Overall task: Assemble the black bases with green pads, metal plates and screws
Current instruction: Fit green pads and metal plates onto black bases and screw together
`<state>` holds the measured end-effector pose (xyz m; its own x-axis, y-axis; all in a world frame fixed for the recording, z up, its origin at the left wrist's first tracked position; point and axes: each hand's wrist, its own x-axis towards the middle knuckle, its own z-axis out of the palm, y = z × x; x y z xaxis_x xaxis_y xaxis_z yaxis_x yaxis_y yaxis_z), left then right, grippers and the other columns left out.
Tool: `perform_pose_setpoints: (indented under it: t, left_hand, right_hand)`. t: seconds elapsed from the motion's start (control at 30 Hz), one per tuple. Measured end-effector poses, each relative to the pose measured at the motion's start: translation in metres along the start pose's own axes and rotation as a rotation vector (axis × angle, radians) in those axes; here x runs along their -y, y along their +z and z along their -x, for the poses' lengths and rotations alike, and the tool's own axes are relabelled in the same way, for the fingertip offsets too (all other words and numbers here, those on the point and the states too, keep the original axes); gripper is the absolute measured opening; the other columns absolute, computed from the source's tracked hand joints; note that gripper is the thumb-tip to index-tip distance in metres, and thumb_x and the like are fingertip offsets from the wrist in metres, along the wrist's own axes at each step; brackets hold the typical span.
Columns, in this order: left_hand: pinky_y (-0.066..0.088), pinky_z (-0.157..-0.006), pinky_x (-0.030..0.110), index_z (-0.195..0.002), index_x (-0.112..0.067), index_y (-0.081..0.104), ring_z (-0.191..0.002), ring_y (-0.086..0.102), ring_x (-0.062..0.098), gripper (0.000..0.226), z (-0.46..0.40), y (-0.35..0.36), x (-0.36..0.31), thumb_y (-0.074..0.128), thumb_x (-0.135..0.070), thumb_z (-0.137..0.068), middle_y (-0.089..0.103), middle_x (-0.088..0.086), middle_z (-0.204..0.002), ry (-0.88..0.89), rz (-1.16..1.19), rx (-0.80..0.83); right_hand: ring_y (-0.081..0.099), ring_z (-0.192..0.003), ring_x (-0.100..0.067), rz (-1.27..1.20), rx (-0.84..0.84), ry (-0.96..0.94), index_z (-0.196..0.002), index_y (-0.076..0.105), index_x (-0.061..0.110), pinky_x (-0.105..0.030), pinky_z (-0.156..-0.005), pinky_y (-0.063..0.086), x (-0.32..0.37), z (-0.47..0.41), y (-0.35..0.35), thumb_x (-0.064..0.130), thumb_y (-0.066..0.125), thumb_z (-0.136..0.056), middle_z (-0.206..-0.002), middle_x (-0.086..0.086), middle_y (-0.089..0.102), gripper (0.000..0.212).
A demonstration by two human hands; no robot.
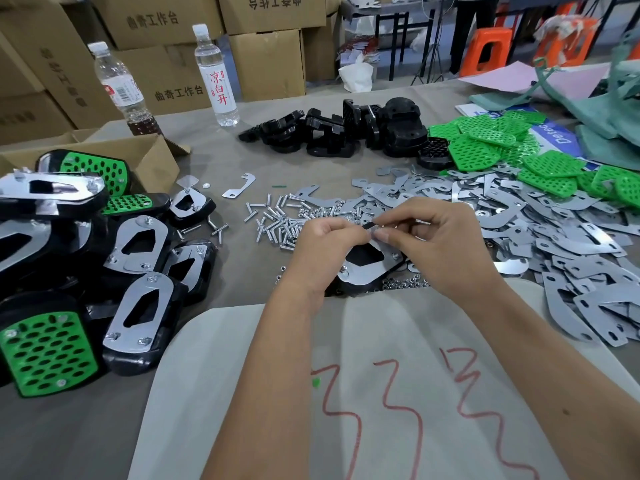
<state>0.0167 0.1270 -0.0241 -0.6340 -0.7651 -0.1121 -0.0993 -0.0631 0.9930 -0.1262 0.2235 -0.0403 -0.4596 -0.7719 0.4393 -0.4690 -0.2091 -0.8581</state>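
A black base (363,268) with a metal plate on its upper face sits tilted at the table's near edge, between my hands. My left hand (329,247) grips its far left end, fingers curled. My right hand (433,244) pinches a small part at the base's top edge; the part itself is too small to name. Loose screws (277,223) lie just beyond my left hand, and small nuts (405,283) lie under the base. Loose metal plates (519,216) spread to the right, green pads (502,147) at the far right, bare black bases (346,133) at the back.
Finished assemblies (104,271) pile up on the left beside an open cardboard box (152,157). Two water bottles (216,74) stand at the back left before stacked cartons. A white cloth with red marks (381,393) covers my lap.
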Motion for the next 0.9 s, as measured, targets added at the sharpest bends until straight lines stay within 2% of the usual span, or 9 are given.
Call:
perform_pose_setpoints:
  t: [0.1,0.2,0.33,0.43,0.5,0.63,0.77,0.9]
  left_hand:
    - [0.042,-0.052,0.025,-0.059,-0.019,0.068,-0.058,0.054,0.02,0.02,0.001,0.001,-0.001,0.072,-0.013,-0.078,0.059,0.004,-0.064,0.004,-0.004,0.017]
    - [0.042,-0.052,0.023,-0.057,-0.019,0.069,-0.055,0.055,0.018,0.015,0.002,0.001,-0.001,0.074,-0.018,-0.071,0.06,0.002,-0.062,-0.004,0.03,0.022]
    - [0.042,-0.049,0.023,-0.058,-0.019,0.069,-0.052,0.056,0.018,0.016,0.002,0.001,0.0,0.075,-0.018,-0.072,0.061,0.002,-0.06,-0.02,0.031,0.024]
    - [0.042,-0.047,0.024,-0.059,-0.019,0.069,-0.053,0.056,0.02,0.01,0.002,0.003,0.0,0.074,-0.023,-0.065,0.061,0.003,-0.061,-0.035,0.061,0.016]
    - [0.043,-0.046,0.024,-0.058,-0.019,0.07,-0.052,0.057,0.02,0.009,0.002,0.003,0.0,0.075,-0.022,-0.065,0.062,0.004,-0.062,-0.043,0.076,0.022]
    - [0.046,-0.048,0.024,-0.059,-0.018,0.07,-0.053,0.06,0.021,0.007,0.001,0.002,0.002,0.073,-0.019,-0.065,0.065,0.005,-0.063,-0.047,0.11,0.02]
    - [0.046,-0.05,0.023,-0.056,-0.019,0.071,-0.053,0.06,0.02,0.009,-0.001,0.002,0.003,0.073,-0.02,-0.065,0.065,0.003,-0.061,-0.043,0.095,0.021]
    - [0.044,-0.05,0.023,-0.057,-0.018,0.068,-0.055,0.058,0.021,0.009,0.0,0.001,0.004,0.072,-0.02,-0.065,0.063,0.005,-0.063,-0.04,0.095,0.027]
  right_hand:
    - [0.063,-0.074,-0.021,0.008,0.015,-0.021,-0.089,0.082,0.025,-0.049,-0.074,0.058,-0.001,-0.001,0.0,0.003,0.086,-0.081,-0.084,0.003,0.07,0.024]
    - [0.06,-0.075,-0.03,-0.073,0.028,0.018,-0.088,0.083,0.023,-0.048,-0.074,0.056,-0.004,-0.003,-0.002,0.001,0.086,-0.08,-0.086,-0.005,0.067,0.024]
    - [0.06,-0.074,-0.044,-0.153,0.056,0.071,-0.087,0.084,0.019,-0.048,-0.074,0.056,-0.008,-0.004,-0.004,0.0,0.086,-0.079,-0.088,-0.014,0.068,0.02]
    - [0.058,-0.068,-0.034,-0.159,0.038,0.094,-0.082,0.082,0.022,-0.042,-0.068,0.05,-0.009,-0.005,-0.005,0.005,0.089,-0.077,-0.085,-0.019,0.069,0.018]
    - [0.058,-0.066,-0.031,-0.172,0.046,0.104,-0.082,0.082,0.021,-0.043,-0.067,0.048,-0.01,-0.006,-0.006,0.007,0.089,-0.077,-0.08,-0.021,0.07,0.017]
    - [0.058,-0.068,-0.038,-0.208,0.121,0.097,-0.088,0.082,0.014,-0.051,-0.07,0.05,-0.01,-0.006,-0.01,0.004,0.085,-0.082,-0.083,-0.022,0.069,0.012]
    - [0.056,-0.067,-0.033,-0.169,0.07,0.096,-0.085,0.081,0.016,-0.049,-0.068,0.049,-0.01,-0.005,-0.008,0.004,0.086,-0.082,-0.081,-0.021,0.068,0.012]
    - [0.057,-0.068,-0.043,-0.19,0.112,0.059,-0.085,0.081,0.012,-0.058,-0.066,0.05,-0.007,-0.005,-0.008,0.001,0.084,-0.083,-0.084,-0.019,0.066,0.011]
